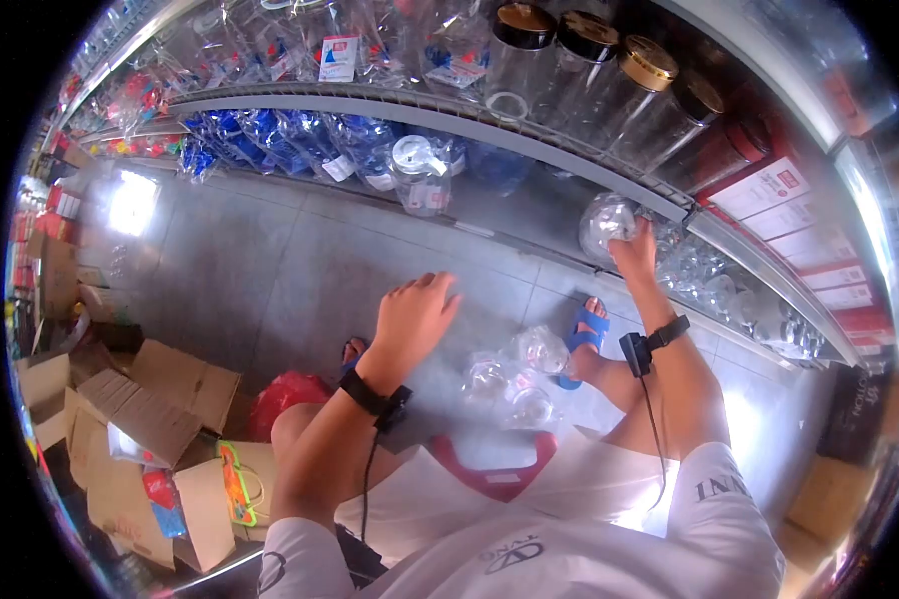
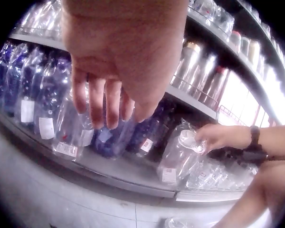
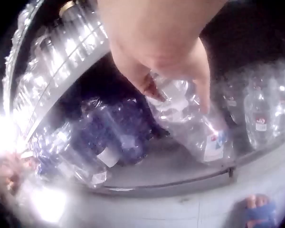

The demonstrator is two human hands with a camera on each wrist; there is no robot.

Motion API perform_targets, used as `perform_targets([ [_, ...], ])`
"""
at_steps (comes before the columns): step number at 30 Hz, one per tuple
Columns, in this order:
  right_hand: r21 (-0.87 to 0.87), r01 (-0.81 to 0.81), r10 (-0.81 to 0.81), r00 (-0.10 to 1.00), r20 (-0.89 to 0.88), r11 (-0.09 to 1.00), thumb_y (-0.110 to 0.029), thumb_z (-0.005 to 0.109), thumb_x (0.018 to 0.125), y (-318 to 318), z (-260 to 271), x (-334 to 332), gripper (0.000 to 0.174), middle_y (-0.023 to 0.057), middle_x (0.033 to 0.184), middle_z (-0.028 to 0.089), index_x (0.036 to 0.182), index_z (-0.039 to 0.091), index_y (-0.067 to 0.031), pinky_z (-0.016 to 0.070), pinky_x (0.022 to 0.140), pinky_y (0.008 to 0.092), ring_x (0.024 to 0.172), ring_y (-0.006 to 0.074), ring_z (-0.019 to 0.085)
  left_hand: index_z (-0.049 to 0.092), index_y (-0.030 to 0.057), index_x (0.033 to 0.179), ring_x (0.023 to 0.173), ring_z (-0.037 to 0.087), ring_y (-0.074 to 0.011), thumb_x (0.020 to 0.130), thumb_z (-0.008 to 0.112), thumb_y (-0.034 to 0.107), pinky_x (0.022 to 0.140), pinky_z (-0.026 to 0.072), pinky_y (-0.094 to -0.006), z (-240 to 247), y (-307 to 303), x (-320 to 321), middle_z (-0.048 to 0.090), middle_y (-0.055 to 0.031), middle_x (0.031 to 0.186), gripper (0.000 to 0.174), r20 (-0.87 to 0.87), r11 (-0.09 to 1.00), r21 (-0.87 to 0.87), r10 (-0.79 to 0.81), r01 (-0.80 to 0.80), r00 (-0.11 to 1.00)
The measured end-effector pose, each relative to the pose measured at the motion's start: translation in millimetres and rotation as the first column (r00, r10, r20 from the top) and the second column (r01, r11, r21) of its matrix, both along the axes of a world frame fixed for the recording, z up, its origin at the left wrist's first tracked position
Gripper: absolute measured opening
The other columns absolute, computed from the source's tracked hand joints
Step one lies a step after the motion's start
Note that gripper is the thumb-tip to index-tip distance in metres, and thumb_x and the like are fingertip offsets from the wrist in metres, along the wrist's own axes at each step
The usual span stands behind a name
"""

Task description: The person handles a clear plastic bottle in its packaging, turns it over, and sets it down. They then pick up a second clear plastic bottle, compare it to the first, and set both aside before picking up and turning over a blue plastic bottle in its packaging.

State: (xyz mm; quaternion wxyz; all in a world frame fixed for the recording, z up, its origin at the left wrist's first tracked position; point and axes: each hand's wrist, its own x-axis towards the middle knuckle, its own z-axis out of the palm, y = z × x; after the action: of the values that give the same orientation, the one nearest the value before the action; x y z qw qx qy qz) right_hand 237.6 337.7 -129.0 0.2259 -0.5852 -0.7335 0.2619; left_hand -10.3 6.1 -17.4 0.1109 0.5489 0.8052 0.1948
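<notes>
My right hand (image 1: 637,250) grips the top of a clear jug (image 3: 194,123) with a white lid, wrapped in clear plastic, at the lower shelf (image 2: 118,168). In the right wrist view the thumb and fingers come down on either side of its top, and a printed label shows low on its side. My left hand (image 1: 417,317) hovers over the floor in front of the shelf, holding nothing, its fingers loosely bent. Nearest to it on the shelf stands another wrapped clear jug (image 1: 425,190) with a white lid, beside a row of wrapped blue jugs (image 1: 260,140).
Glass jars (image 1: 609,95) with dark and gold lids line the shelf above. Several wrapped clear items (image 1: 519,379) lie on the floor between the feet. Opened cardboard boxes (image 1: 185,384) and a red bag (image 1: 285,399) are at left. Clear bottles (image 3: 261,114) fill the shelf at right.
</notes>
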Motion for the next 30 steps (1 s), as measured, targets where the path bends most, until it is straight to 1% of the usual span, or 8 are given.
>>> perform_targets([
  [1, 0.030, -0.094, 0.089, 0.986, 0.140, 0.995, -0.013, 0.067, 0.068, -25, 34, -12, 0.066, 0.0259, 0.124, 0.058, 0.130, 0.048, -0.0019, 0.0475, 0.095, 0.0491, 0.114, 0.0449, 0.056, 0.062, 0.0093, 0.106, 0.081, 0.069, -0.0311, 0.091, 0.065, 0.023, 0.070, 0.0542, -0.0412, 0, 0, 0, 0.070, -0.0090, 0.096, 0.021, -0.008, 1.000, 0.005, 0.001, -0.001, 1.000],
  [5, 0.146, -0.350, 0.333, 0.934, 0.128, 0.925, -0.006, 0.058, 0.083, -60, 68, -28, 0.040, 0.0195, 0.114, 0.065, 0.122, 0.057, -0.0089, 0.0505, 0.090, 0.0484, 0.104, 0.0427, 0.062, 0.060, 0.0092, 0.110, 0.087, 0.068, -0.0319, 0.090, 0.065, 0.023, 0.073, 0.0540, -0.0422, 0, 0, 0, 0.070, -0.0090, 0.099, 0.025, 0.024, 1.000, 0.027, 0.000, -0.001, 1.000],
  [11, 0.252, -0.564, 0.599, 0.797, -0.084, 0.786, -0.007, 0.064, 0.087, -108, 122, -48, 0.030, 0.0153, 0.109, 0.069, 0.117, 0.066, -0.0086, 0.0545, 0.084, 0.0394, 0.096, 0.0341, 0.068, 0.047, 0.0044, 0.131, 0.116, 0.058, -0.0360, 0.086, 0.073, 0.031, 0.092, 0.0497, -0.0432, -1, 2, 3, 0.059, -0.0192, 0.126, 0.058, 0.257, 0.996, 0.074, 0.030, -0.051, 0.966],
  [14, 0.007, -0.586, 0.555, 0.762, -0.334, 0.810, -0.001, 0.066, 0.087, -123, 144, -56, 0.031, 0.0043, 0.100, 0.071, 0.118, 0.067, -0.0025, 0.0514, 0.072, 0.0245, 0.082, 0.0092, 0.065, 0.039, 0.0010, 0.139, 0.128, 0.050, -0.0333, 0.081, 0.080, 0.033, 0.099, 0.0464, -0.0418, -18, 2, 3, 0.051, -0.0213, 0.136, 0.078, 0.370, 0.987, 0.159, -0.039, -0.021, 0.928],
  [19, -0.179, -0.627, 0.342, 0.616, -0.710, 0.759, -0.003, 0.068, 0.090, -119, 168, -66, 0.030, 0.0029, 0.102, 0.070, 0.119, 0.066, -0.0007, 0.0515, 0.075, 0.0213, 0.087, 0.0063, 0.064, 0.029, 0.0019, 0.147, 0.130, 0.046, -0.0214, 0.077, 0.085, 0.027, 0.098, 0.0474, -0.0375, -2, 13, 3, 0.050, -0.0135, 0.136, 0.093, 0.706, 0.976, 0.204, -0.201, 0.077, 0.679],
  [24, -0.291, -0.535, 0.159, 0.643, -0.749, 0.793, -0.008, 0.065, 0.094, -118, 176, -78, 0.029, 0.0016, 0.103, 0.068, 0.122, 0.062, -0.0001, 0.0518, 0.080, 0.0234, 0.093, 0.0067, 0.064, 0.025, 0.0066, 0.150, 0.125, 0.046, -0.0168, 0.078, 0.083, 0.021, 0.096, 0.0481, -0.0349, 5, 15, 10, 0.050, -0.0098, 0.135, 0.094, 0.855, 0.990, 0.142, -0.120, -0.005, 0.504],
  [26, -0.293, -0.548, 0.055, 0.531, -0.846, 0.784, -0.013, 0.065, 0.096, -123, 176, -81, 0.031, 0.0038, 0.110, 0.066, 0.124, 0.059, 0.0002, 0.0517, 0.084, 0.0266, 0.100, 0.0101, 0.063, 0.024, 0.0080, 0.151, 0.124, 0.047, -0.0170, 0.080, 0.081, 0.021, 0.097, 0.0478, -0.0351, 2, 17, 13, 0.050, -0.0099, 0.135, 0.092, 0.894, 0.996, 0.078, -0.050, -0.043, 0.445],
  [30, -0.248, -0.591, 0.048, 0.438, -0.898, 0.767, -0.023, 0.063, 0.098, -128, 171, -86, 0.039, 0.0085, 0.124, 0.059, 0.127, 0.054, 0.0006, 0.0511, 0.093, 0.0333, 0.111, 0.0177, 0.060, 0.027, 0.0027, 0.150, 0.125, 0.049, -0.0211, 0.090, 0.069, 0.037, 0.102, 0.0429, -0.0377, 4, 16, 16, 0.050, -0.0132, 0.136, 0.081, 0.991, 0.982, -0.031, 0.055, -0.186, 0.125],
])
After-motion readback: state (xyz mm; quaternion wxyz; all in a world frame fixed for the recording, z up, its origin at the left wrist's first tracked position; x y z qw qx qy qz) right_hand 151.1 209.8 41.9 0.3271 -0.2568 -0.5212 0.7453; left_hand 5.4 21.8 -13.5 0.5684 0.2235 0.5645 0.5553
